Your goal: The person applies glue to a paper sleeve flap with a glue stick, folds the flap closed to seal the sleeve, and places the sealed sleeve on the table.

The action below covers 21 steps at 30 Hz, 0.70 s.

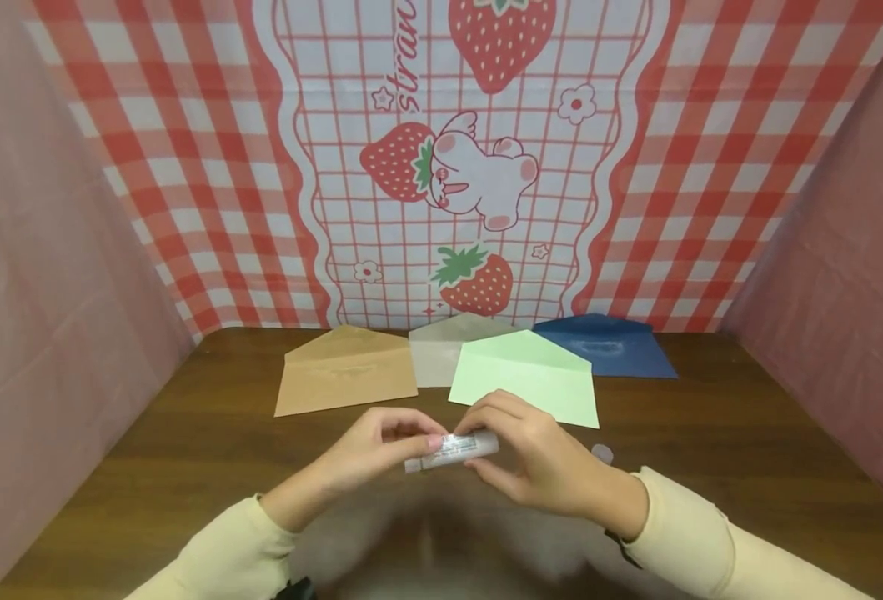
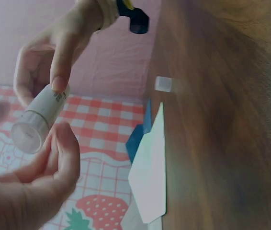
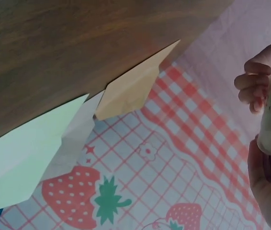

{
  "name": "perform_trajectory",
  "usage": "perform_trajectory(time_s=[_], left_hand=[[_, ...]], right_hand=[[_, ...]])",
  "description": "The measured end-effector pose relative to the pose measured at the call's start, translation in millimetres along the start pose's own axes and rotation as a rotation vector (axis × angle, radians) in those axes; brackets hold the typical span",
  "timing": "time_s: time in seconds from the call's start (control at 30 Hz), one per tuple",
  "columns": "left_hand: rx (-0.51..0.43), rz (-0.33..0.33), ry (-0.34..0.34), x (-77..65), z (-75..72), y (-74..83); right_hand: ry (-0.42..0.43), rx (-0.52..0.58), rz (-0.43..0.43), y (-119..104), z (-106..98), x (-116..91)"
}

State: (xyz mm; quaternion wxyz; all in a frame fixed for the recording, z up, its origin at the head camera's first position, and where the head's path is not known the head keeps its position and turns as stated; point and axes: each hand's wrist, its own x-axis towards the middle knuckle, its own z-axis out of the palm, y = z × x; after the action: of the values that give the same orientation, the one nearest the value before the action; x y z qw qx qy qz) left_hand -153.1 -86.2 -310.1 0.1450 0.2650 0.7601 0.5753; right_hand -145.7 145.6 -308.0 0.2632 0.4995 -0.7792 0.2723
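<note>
White tube (image 1: 458,451), one: lies roughly crosswise between both hands, above the table (image 1: 186,467); left hand (image 1: 376,450) pinches its left part, right hand (image 1: 534,457) its right end.

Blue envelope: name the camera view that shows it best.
The head view: the blue envelope shows its open flap and most of its body, partly covered by the mint-green envelope. The left wrist view shows only narrow parts beside the mint-green envelope; the right wrist view, just a bottom-left corner patch.
</note>
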Motion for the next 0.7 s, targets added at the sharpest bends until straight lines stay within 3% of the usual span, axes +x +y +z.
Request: perform_trajectory(time_s=[0.13, 0.43, 0.7], left_hand=[[-0.132, -0.094, 0.069, -2.4, -3.9, 5.5], [-0.298, -0.222, 0.232, -0.8, 2.0, 9.9], [-0.353, -0.239, 0.258, 3.3, 2.9, 6.3]], right_hand=[[0.037, -0.032, 0.044, 3.0, -5.5, 0.5], [0.043, -0.107, 0.067, 8.5, -6.8, -2.4], [-0.014, -0.17, 0.042, 9.6, -3.0, -3.5]])
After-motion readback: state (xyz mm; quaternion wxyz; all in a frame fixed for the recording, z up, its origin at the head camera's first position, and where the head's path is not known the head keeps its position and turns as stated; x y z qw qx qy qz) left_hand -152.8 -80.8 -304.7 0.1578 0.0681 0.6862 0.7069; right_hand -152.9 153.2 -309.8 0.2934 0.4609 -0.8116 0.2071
